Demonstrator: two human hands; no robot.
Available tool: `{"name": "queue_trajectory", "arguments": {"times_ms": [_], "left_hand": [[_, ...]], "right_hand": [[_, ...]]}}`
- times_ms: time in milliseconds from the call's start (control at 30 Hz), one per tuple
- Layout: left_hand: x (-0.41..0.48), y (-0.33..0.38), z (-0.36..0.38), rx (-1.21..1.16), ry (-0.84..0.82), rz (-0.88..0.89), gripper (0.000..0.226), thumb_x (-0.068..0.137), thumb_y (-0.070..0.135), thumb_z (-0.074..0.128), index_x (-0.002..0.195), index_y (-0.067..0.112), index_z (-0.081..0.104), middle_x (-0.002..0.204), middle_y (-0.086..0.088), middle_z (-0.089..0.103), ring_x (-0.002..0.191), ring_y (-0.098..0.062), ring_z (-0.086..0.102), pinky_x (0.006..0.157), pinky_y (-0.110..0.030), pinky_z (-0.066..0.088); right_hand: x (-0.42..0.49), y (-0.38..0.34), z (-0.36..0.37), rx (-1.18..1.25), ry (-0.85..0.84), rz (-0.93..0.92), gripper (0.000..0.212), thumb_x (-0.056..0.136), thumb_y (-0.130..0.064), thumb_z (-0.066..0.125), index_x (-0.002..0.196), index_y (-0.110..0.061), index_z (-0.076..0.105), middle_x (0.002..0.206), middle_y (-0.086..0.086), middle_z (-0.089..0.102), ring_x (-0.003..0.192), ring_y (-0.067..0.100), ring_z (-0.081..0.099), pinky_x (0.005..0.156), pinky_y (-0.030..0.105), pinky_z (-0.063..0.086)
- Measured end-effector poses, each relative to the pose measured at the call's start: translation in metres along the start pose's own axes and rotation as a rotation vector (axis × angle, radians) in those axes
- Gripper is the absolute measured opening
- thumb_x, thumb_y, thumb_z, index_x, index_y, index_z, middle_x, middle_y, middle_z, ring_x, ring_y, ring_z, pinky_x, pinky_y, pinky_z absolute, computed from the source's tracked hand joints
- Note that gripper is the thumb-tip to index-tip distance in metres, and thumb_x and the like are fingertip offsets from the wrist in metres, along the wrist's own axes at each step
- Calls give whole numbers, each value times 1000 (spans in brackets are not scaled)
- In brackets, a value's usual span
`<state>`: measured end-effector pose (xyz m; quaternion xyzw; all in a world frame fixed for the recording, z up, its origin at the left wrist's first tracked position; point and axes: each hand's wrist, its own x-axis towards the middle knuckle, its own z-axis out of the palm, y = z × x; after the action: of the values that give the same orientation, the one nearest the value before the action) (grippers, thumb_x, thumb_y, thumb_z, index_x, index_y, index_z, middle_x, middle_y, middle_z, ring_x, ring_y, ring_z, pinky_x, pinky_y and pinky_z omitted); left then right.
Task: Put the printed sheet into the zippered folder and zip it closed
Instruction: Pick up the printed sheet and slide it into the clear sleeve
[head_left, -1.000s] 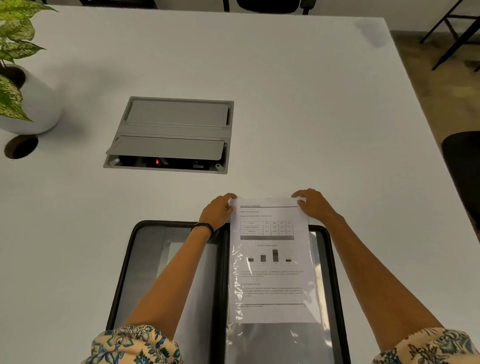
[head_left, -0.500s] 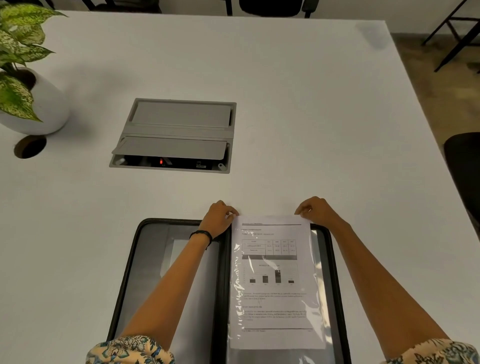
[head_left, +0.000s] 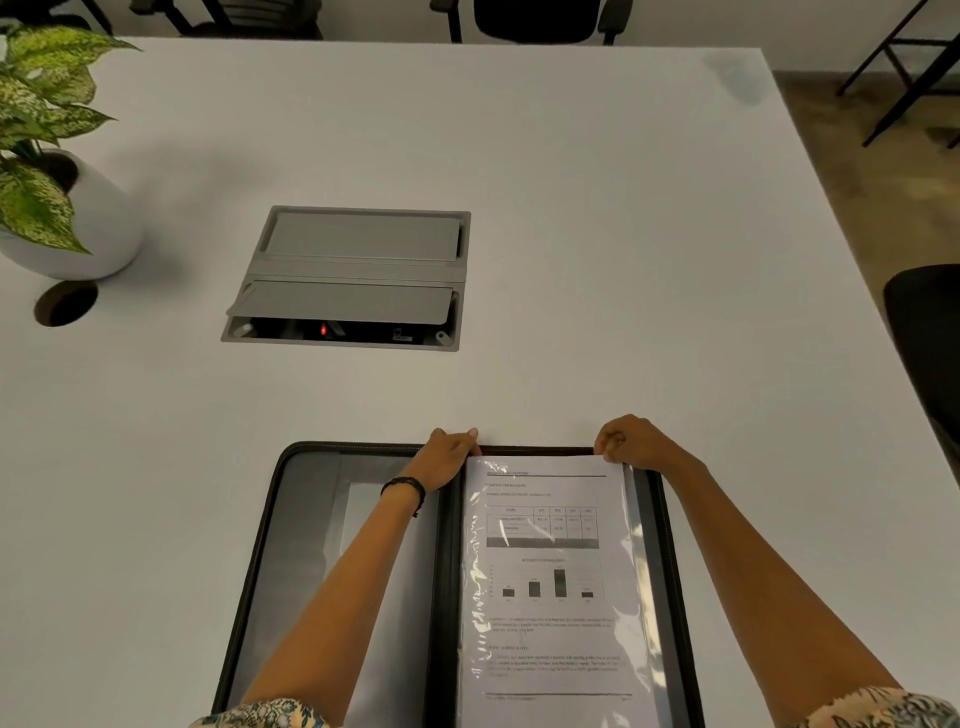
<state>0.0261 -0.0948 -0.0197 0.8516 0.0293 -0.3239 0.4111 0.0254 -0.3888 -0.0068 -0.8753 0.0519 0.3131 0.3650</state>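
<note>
Open zippered folder (head_left: 311, 545), printed sheet (head_left: 550, 582) on its right half
It lies under glossy clear plastic (head_left: 638, 525); left hand (head_left: 449, 456) pinches its top-left corner with curled fingers, right hand (head_left: 632, 442) pinches the top-right, both at the folder's far edge, the folder flat on the white table (head_left: 597, 208), zip undone
</note>
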Motion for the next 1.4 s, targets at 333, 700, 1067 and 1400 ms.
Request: {"name": "queue_trajectory", "arguments": {"times_ms": [333,700,1067,1400], "left_hand": [[3,-3,3,24,-4,-20,52,101,38,30,100,5,70,88,-23,42,102,-48,56,103,-47,43],[-16,-21,17,203,21,170,28,95,30,51,116,12,58,106,-3,36,98,-15,41,96,-24,38],[-56,-42,32,211,-84,233,68,92,26,57,149,16,21,159,-5,11,147,-21,15,117,-27,15],[-103,-75,72,477,-97,275,84,91,34,57,150,18,-1,160,-8,-11,149,-22,2,120,-46,-5]], "right_hand": [[2,4,7,-45,2,63,22,88,-13,57,83,1,73,61,-11,57,52,-3,50,48,4,39],[-7,10,21,-106,79,-14,31,87,-10,59,64,11,63,67,17,57,68,24,49,64,33,41],[-66,27,85,-104,393,-52,50,91,-5,48,139,-10,34,153,19,16,142,31,19,115,35,21],[-127,61,142,-212,380,-35,60,96,-21,41,144,-15,5,157,11,-1,145,27,4,118,38,13]]}}
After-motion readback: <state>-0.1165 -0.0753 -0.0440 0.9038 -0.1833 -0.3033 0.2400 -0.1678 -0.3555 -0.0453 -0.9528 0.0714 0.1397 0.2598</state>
